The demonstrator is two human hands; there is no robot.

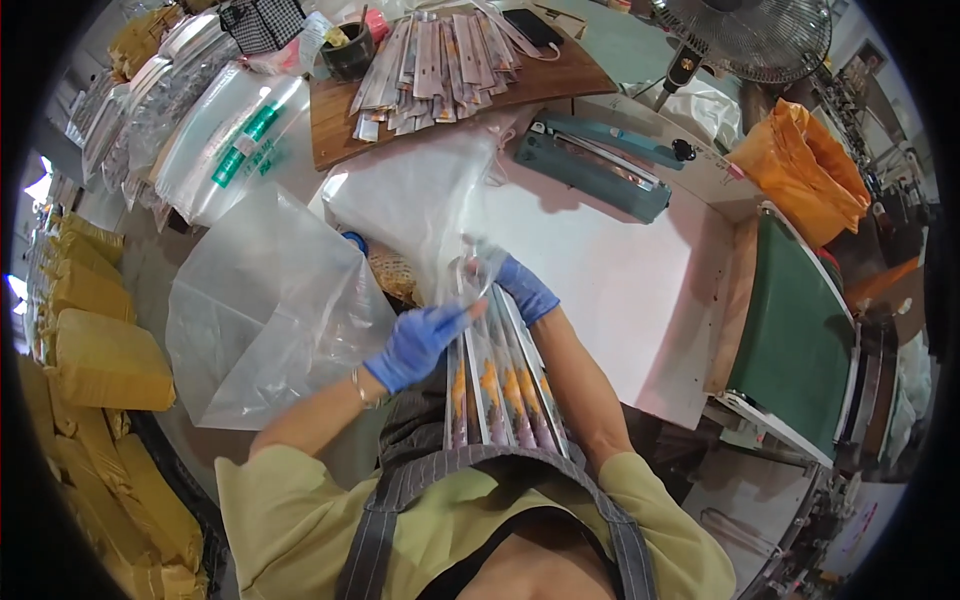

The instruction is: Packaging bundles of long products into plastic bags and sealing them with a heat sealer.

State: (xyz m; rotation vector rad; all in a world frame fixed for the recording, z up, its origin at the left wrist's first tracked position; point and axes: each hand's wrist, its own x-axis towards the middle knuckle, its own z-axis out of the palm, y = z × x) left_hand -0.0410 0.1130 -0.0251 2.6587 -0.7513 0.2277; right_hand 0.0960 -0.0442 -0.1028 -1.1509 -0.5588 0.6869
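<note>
A crowded packing room: a white table (600,290) carries a teal heat sealer (592,167) and a wooden board (340,120) of sachets. Over the lap, the left hand (415,342) pinches a fanned bundle of long sachets (500,385); the right hand (524,288) grips its clear sleeve (478,268). Keeping the ends squared seems wise.

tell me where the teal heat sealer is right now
In the head view the teal heat sealer sits on the white table, upper centre-right, just below the wooden board and left of the orange bag.
</note>
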